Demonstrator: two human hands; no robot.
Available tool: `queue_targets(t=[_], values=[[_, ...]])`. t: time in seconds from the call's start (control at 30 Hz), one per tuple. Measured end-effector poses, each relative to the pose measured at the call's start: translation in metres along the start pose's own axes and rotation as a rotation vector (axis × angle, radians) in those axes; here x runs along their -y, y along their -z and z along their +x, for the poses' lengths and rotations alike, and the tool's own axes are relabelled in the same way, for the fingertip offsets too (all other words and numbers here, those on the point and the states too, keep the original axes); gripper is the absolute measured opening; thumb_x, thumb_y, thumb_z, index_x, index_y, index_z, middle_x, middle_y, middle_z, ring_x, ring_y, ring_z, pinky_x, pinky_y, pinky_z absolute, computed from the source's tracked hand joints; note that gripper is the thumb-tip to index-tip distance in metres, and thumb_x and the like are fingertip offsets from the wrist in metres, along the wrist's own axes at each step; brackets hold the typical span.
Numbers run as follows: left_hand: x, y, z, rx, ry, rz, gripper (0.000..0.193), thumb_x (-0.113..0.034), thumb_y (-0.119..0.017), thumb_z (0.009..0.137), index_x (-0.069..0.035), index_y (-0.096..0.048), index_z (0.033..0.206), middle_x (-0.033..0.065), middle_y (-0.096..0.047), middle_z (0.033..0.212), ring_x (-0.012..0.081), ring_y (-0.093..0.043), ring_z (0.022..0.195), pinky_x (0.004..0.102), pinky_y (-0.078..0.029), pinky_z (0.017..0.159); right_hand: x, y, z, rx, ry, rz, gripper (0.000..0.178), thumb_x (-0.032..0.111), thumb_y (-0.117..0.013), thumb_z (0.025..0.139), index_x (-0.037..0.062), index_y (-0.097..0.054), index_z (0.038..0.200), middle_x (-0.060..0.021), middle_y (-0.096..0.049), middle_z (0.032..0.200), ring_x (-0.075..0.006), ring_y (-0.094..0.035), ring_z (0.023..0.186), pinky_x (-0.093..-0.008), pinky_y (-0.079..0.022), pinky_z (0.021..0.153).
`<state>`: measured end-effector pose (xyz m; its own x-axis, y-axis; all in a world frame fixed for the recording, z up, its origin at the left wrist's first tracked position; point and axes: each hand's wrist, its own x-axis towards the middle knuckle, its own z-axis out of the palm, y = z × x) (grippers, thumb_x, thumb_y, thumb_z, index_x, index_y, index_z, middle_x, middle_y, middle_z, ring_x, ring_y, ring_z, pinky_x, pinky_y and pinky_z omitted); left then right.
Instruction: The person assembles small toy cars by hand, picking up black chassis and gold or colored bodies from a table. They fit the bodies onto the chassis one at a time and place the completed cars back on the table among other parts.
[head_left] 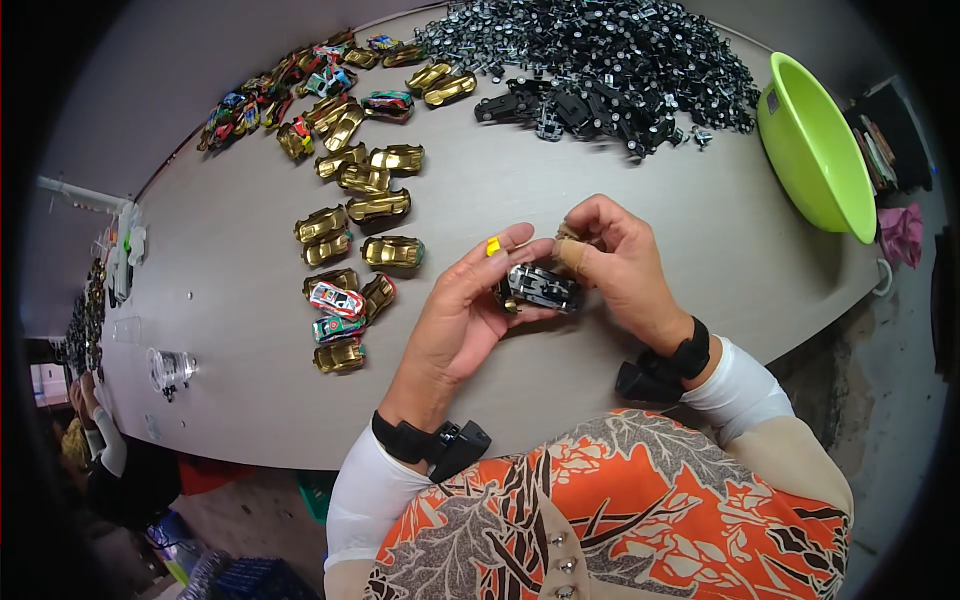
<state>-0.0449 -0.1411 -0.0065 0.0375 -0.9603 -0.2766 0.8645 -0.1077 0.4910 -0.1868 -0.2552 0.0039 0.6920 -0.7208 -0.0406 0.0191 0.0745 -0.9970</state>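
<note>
My left hand (462, 318) holds a small toy car (541, 287), its grey and black underside turned up between the thumb and fingers. A yellow band wraps one fingertip of this hand. Just beyond the car's right end, my right hand (632, 272) has its thumb and fingertips pressed together in a pinch, with tan tape on a digit. Whatever that pinch may hold is too small to make out. Left of my hands, gold toy car bodies (392, 252) lie in a loose column, with a red and white car body (336, 299) among them.
A large heap of dark chassis and wheel parts (600, 60) covers the table's far side. Colourful car bodies (240, 110) pile at the far left. A lime green basin (815, 150) stands at the right edge. A clear cup (170, 370) sits at left, near another person's hand (84, 395).
</note>
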Motion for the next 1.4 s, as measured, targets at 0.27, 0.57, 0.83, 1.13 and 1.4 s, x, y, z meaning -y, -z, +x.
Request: queue_targets(t=[0.27,0.57,0.83,1.13,1.4], values=[[0.003,-0.001,0.002,0.08,0.072,-0.105,0.05,-0.032,-0.037,0.096,-0.006,-0.029,0.138,0.011,-0.048,0.126,0.0237,-0.05,0.111,0.0432,-0.042,0.093,0.008,-0.02,-0.015,0.137,0.234,-0.144,0.024,-0.002,-0.059,0.077,-0.0004,-0.051,0.1,-0.0038,-0.057,0.084,-0.005,-0.053,0.07,-0.0219,-0.047,0.06],[0.012,-0.019,-0.001,0.13,0.019,-0.036,0.065,-0.03,-0.047,0.092,-0.011,-0.014,0.145,0.0072,-0.04,0.131,0.0186,-0.041,0.118,0.0356,-0.039,0.095,0.003,-0.018,-0.005,0.128,0.032,0.042,0.031,0.001,-0.062,0.075,0.0012,-0.05,0.104,-0.004,-0.057,0.082,-0.0057,-0.052,0.067,-0.0209,-0.043,0.057],[0.013,-0.002,0.002,0.008,-0.056,0.252,0.061,0.005,-0.056,0.079,0.0,-0.032,0.135,0.0127,-0.054,0.114,0.0188,-0.059,0.1,0.0308,-0.053,0.081,0.01,0.011,0.008,0.207,-0.301,0.686,0.037,0.002,-0.063,0.076,0.0048,-0.047,0.11,-0.0035,-0.057,0.085,-0.0059,-0.046,0.053,-0.0186,-0.034,0.044],[0.006,-0.009,0.0,-0.022,-0.046,0.028,0.041,-0.008,-0.052,0.088,0.001,-0.042,0.128,0.0133,-0.056,0.112,0.0209,-0.061,0.096,0.0401,-0.058,0.074,-0.002,0.024,0.013,0.34,-0.369,0.547,0.029,0.003,-0.065,0.078,0.0026,-0.052,0.104,-0.0033,-0.06,0.082,-0.0038,-0.045,0.051,-0.0167,-0.035,0.043],[0.009,-0.002,-0.002,-0.191,-0.156,0.413,0.034,-0.005,-0.059,0.085,0.0,-0.052,0.117,0.0073,-0.058,0.1,0.0141,-0.062,0.084,0.0255,-0.057,0.059,0.003,0.006,0.003,-0.073,0.091,-0.05,0.034,0.001,-0.066,0.075,-0.0005,-0.051,0.105,-0.0026,-0.056,0.085,-0.004,-0.049,0.071,-0.0191,-0.043,0.062]])
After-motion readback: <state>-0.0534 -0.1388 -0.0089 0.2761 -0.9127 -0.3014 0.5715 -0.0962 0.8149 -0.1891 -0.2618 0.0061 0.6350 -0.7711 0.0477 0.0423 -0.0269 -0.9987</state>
